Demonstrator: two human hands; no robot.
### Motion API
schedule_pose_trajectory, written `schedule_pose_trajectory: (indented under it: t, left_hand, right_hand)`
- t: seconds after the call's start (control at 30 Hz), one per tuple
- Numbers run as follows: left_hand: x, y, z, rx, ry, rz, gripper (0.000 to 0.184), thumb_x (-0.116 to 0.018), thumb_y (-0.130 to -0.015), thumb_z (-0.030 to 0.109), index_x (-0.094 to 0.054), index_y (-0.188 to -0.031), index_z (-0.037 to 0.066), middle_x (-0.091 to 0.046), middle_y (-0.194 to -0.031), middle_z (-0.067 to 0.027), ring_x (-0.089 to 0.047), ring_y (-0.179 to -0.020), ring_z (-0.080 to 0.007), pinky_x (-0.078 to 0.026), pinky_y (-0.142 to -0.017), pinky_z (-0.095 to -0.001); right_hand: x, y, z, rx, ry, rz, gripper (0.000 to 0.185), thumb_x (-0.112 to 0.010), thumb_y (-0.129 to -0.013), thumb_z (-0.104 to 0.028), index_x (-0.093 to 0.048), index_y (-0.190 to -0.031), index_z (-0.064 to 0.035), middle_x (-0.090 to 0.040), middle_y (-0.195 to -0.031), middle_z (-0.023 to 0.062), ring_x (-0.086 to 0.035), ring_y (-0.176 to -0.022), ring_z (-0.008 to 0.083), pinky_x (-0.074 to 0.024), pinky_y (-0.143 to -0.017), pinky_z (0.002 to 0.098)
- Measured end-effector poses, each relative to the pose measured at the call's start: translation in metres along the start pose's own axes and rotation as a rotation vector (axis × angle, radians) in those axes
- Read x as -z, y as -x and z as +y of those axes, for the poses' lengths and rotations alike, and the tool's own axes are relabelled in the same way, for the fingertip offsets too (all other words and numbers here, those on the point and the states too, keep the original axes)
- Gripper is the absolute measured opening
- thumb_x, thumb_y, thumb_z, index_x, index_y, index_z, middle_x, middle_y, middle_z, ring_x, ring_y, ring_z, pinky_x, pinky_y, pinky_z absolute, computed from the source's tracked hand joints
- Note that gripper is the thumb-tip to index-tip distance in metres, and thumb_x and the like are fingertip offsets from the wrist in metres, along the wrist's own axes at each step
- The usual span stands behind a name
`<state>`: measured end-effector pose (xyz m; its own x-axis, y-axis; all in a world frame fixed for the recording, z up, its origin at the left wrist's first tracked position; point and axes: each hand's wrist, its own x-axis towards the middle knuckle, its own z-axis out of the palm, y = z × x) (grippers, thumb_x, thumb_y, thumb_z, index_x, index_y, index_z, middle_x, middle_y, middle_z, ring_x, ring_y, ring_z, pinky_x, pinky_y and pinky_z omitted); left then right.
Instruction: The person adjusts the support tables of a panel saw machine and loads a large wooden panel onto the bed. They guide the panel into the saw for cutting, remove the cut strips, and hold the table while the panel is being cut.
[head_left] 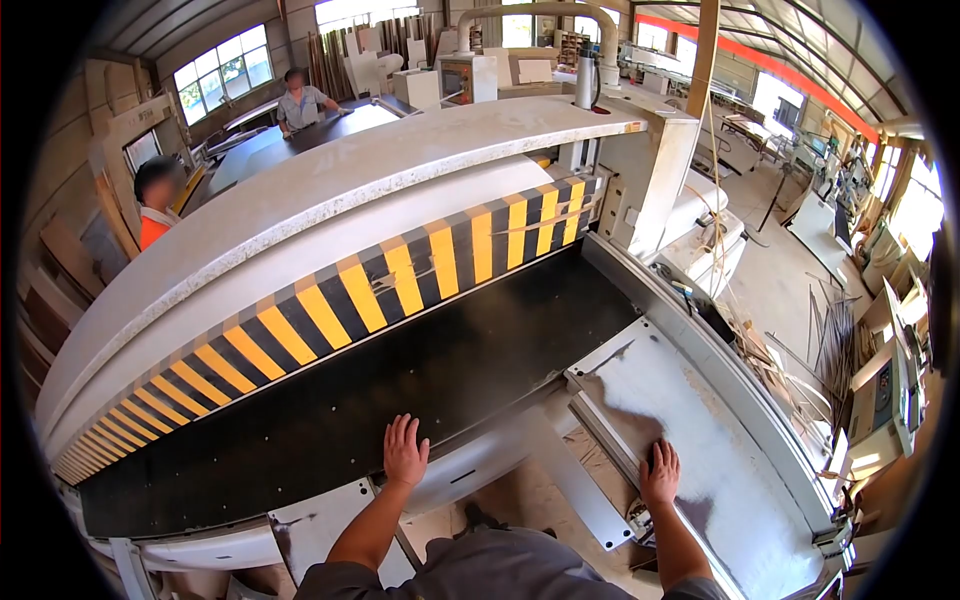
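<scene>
My left hand (406, 453) lies flat at the front edge of the long black machine bed (330, 420), fingers stretched forward and nothing in them. On the right, my right hand (660, 473) rests with fingers extended on the metal side table (700, 420), near its inner edge; it holds nothing. Dark patches mark the table's surface around it. Beyond the bed runs a beam with yellow and black stripes (370, 295), its tape torn in places.
A pale machine cover (330, 175) arches above the striped beam. Two people stand behind it, one in a grey shirt (299, 105), one in orange (155, 225), by a dark sheet (270, 150). A control panel (885, 400) and scrap strips stand at the right.
</scene>
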<state>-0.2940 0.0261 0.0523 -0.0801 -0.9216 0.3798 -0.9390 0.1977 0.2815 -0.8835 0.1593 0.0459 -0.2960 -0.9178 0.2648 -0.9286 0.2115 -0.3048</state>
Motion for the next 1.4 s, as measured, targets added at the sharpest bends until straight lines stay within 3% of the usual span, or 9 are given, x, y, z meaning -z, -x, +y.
schedule_pose_trajectory:
  t: [0.43,1.13,1.4]
  left_hand:
    - [0.003,-0.001,0.001,0.012,-0.008,-0.016,0.053,-0.070,-0.102,0.028,-0.057,-0.149,0.008,-0.052,-0.162,-0.0167,-0.044,-0.155,-0.0390,-0.028,-0.133,-0.0540]
    - [0.087,-0.033,0.018,0.000,-0.028,-0.023,0.054,-0.071,-0.101,0.027,-0.057,-0.149,0.007,-0.053,-0.161,-0.0158,-0.046,-0.152,-0.0384,-0.032,-0.132,-0.0522]
    - [0.094,-0.036,0.017,-0.017,-0.033,-0.011,0.045,-0.071,-0.101,0.026,-0.062,-0.142,0.007,-0.059,-0.155,-0.0149,-0.052,-0.146,-0.0389,-0.037,-0.128,-0.0518]
  right_hand:
    - [0.005,-0.001,-0.003,-0.012,-0.002,-0.017,0.059,-0.070,-0.097,-0.024,-0.057,-0.151,-0.0030,-0.053,-0.162,0.0184,-0.043,-0.155,0.0381,-0.0289,-0.132,0.0521]
    - [0.075,-0.014,-0.040,-0.048,-0.022,-0.063,0.060,-0.071,-0.098,-0.024,-0.058,-0.153,-0.0035,-0.050,-0.167,0.0164,-0.041,-0.157,0.0359,-0.0288,-0.132,0.0489]
    - [0.081,-0.016,-0.043,-0.040,-0.029,-0.053,0.058,-0.070,-0.099,-0.024,-0.058,-0.152,-0.0033,-0.051,-0.165,0.0169,-0.042,-0.157,0.0370,-0.0294,-0.132,0.0498]
